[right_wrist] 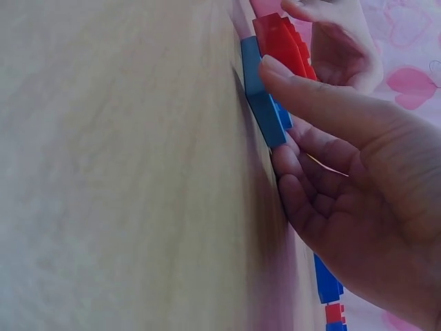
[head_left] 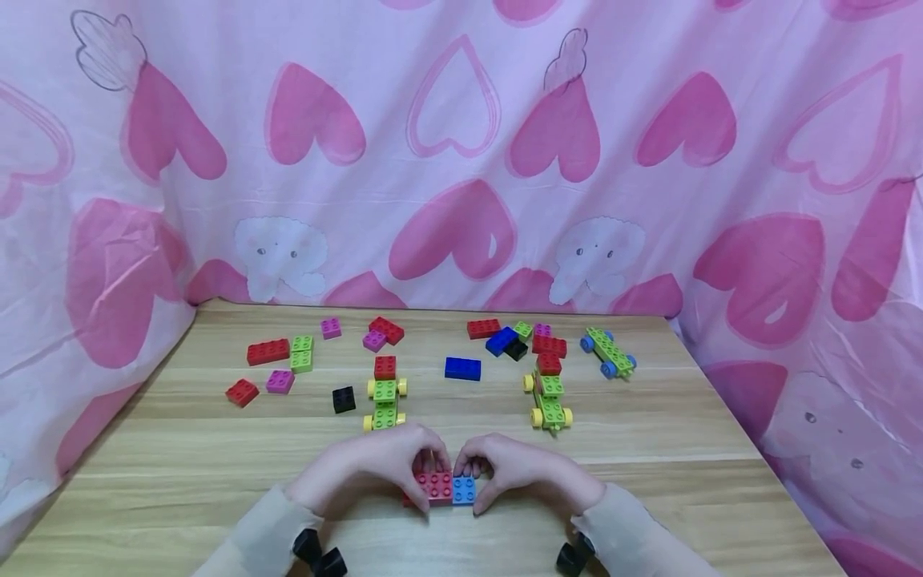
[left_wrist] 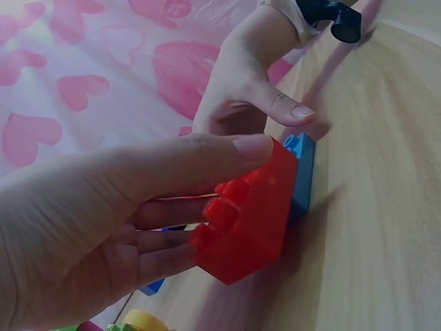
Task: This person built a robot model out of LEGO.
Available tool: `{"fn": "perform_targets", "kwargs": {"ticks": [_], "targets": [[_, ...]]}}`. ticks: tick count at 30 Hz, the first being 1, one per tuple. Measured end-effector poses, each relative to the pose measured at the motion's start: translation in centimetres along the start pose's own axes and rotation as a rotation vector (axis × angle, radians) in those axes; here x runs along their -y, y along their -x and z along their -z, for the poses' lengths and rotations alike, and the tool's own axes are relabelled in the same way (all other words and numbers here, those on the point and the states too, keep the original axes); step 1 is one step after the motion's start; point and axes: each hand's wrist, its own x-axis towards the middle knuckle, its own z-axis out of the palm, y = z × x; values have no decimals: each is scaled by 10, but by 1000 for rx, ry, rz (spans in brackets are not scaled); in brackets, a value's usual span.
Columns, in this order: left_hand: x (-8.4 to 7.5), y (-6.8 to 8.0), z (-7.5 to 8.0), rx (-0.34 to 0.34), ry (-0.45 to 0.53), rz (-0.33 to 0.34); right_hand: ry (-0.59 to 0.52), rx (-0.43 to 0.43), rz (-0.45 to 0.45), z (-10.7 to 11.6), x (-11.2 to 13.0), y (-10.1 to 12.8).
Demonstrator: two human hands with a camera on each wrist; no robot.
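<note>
In the head view my left hand (head_left: 407, 457) pinches a red brick (head_left: 436, 486) between thumb and fingers, near the table's front. Right beside it is a blue brick (head_left: 464, 490), which my right hand (head_left: 508, 465) holds with thumb in front and fingers behind. The left wrist view shows the red brick (left_wrist: 258, 207) tilted and close against the blue brick (left_wrist: 302, 176), partly covering it. From the right wrist view, the red brick (right_wrist: 279, 45) sits higher than the blue brick (right_wrist: 258, 89); whether their studs join cannot be told.
Past the left hand stands a green car base with yellow wheels (head_left: 385, 393); a similar base (head_left: 551, 401) stands to the right. A blue-wheeled base (head_left: 609, 353) lies farther back. Loose bricks include a dark blue brick (head_left: 462, 369), a black brick (head_left: 344, 399) and a red brick (head_left: 268, 351).
</note>
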Motion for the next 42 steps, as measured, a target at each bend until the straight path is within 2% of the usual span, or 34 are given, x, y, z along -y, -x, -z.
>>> {"fn": "perform_targets", "kwargs": {"ticks": [11,15,18,23,28,34,42], "targets": [[3,-2,-1,7,17,-9,10,-5,57,0,-2,2],[3,-2,-2,5,11,-13,-11,-25,45,7,2,6],[3,-2,-2,-1,6,-6,20,-53,61,17,7,7],[1,-1,-3,-11,5,16,132,-134,131,38,15,7],[0,0,-4,-13,8,30,180,-240,116,60,22,4],[-1,0,-4,-11,22,35,270,-400,141,88,32,-4],[-1,0,-5,-13,28,41,270,-519,121,124,33,-20]]}}
